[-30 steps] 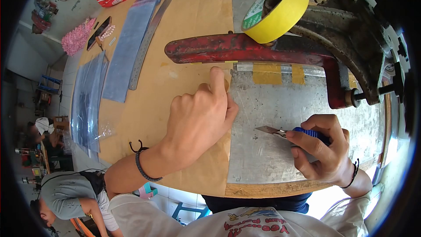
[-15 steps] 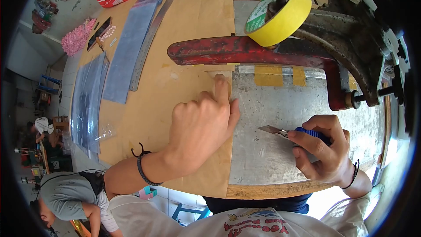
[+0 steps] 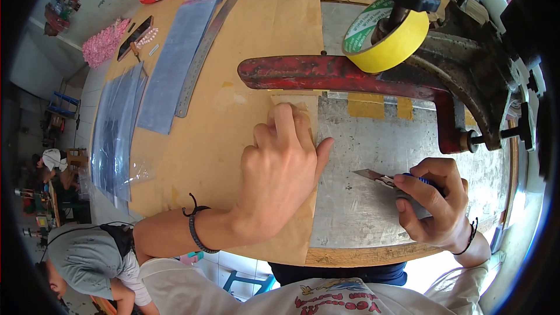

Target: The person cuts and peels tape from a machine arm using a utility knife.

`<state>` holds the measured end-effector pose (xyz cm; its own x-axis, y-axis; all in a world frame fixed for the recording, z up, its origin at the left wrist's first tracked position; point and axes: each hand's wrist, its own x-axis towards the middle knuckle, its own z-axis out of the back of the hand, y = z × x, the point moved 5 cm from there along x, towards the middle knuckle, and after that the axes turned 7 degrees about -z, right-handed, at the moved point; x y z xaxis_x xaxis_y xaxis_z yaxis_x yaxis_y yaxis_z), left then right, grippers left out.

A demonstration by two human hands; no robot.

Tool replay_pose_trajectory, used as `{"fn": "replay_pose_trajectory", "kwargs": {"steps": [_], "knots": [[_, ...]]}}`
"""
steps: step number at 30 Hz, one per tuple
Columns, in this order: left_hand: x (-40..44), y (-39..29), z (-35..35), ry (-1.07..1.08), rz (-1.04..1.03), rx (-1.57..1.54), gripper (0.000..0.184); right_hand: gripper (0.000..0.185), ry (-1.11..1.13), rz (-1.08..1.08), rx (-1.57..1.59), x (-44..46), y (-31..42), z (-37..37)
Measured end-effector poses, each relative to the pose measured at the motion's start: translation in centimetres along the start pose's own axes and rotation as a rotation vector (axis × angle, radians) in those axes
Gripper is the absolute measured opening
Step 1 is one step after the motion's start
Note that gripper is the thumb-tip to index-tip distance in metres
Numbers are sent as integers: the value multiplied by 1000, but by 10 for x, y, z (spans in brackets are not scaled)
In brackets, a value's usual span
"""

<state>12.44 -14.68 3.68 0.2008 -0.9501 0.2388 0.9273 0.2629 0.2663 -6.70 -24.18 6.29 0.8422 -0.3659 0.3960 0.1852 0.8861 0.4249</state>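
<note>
My left hand (image 3: 280,169) lies on the brown paper sheet (image 3: 227,134), its fingertips at a small pale strip beside the red lever arm. The thumb sticks out to the right, over the paper's edge. That hand is open, with nothing visible in it; some fingertips are hidden. In my right hand (image 3: 437,204) is a blue-handled utility knife (image 3: 376,177), its blade out and pointing left. The blade is just above or on the scratched metal plate (image 3: 361,221); I cannot tell which.
Across the back of the plate reaches the red lever arm (image 3: 326,73), with a yellow tape roll (image 3: 402,44) around its black-knobbed post. Blue-grey plastic strips (image 3: 181,58), a steel ruler (image 3: 204,64) and clear plastic sheets (image 3: 114,134) lie at left. Another person (image 3: 87,256) sits at lower left.
The view has shifted slightly, so the bench items appear further right. My left hand's fingers have changed pose, with more of them reaching forward. The right hand still holds the knife.
</note>
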Motion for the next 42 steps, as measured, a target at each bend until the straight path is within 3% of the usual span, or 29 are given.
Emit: {"fn": "replay_pose_trajectory", "kwargs": {"steps": [5,13,20,28,35,38,42], "knots": [[-2,-3,-1,25,-15,107,49,36,59,70,8,0,0,1],[-4,-2,-4,54,11,14,51,42,21,-7,-36,1,1,0],[-3,0,-5,30,12,-23,49,46,-20,78,-69,13,24,16],[-5,1,-7,23,-18,-56,47,45,153,106,-503,69,57,13],[-2,2,-7,-8,-46,-9,44,45,196,147,-584,89,35,-20],[-3,0,-7,-8,-68,33,58,46,191,189,-620,96,33,-26],[-3,0,-6,4,-72,53,53,47,190,235,-643,101,32,-34]]}}
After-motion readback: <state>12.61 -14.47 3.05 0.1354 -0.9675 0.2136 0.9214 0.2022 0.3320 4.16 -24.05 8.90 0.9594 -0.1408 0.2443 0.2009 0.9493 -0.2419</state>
